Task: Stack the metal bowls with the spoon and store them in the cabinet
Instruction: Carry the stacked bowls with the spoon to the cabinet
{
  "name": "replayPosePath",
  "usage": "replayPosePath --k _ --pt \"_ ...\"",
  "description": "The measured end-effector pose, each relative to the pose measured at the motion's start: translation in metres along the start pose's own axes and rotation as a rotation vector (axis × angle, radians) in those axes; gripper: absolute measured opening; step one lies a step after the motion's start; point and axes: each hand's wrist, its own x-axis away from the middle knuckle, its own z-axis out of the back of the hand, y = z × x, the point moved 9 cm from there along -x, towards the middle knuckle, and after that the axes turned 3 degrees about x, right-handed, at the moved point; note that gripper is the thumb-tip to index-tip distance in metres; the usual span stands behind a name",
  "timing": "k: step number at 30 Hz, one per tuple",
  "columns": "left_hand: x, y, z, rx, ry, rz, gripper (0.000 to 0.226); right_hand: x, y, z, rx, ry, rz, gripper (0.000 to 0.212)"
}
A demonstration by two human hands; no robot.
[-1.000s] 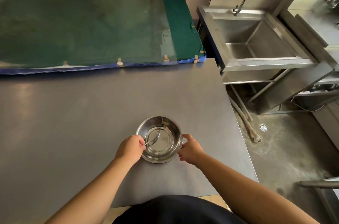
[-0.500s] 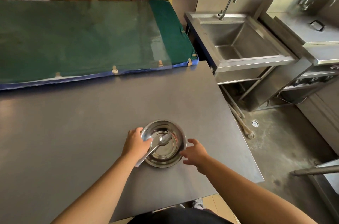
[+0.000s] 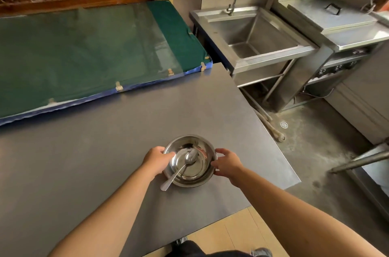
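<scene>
The spoon (image 3: 182, 167) is no longer pinched in the left hand (image 3: 156, 159) — it now lies free in the metal bowls (image 3: 190, 160), scoop up near the middle, handle sticking out over the near-left rim. The left hand has let go and shifted onto the left edge of the bowls, thumb over the rim. The right hand (image 3: 227, 163), open beside the stack half a second ago, now curls against the right rim — both hands flank the stack.
</scene>
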Motion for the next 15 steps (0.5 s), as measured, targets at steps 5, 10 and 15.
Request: replayPosePath --k 5,10,15 --pt "0.026 0.027 -0.011 0.088 -0.020 -0.043 0.022 0.017 -0.006 0.031 0.017 0.006 0.052 0.070" --pt "0.059 0.071 -0.040 0.138 -0.064 -0.128 0.024 0.038 -0.014 0.089 -0.030 0.046 0.122 0.062" --pt "0.104 0.127 -0.091 0.120 -0.075 -0.248 0.020 0.073 -0.011 0.176 -0.035 0.104 0.207 0.059"
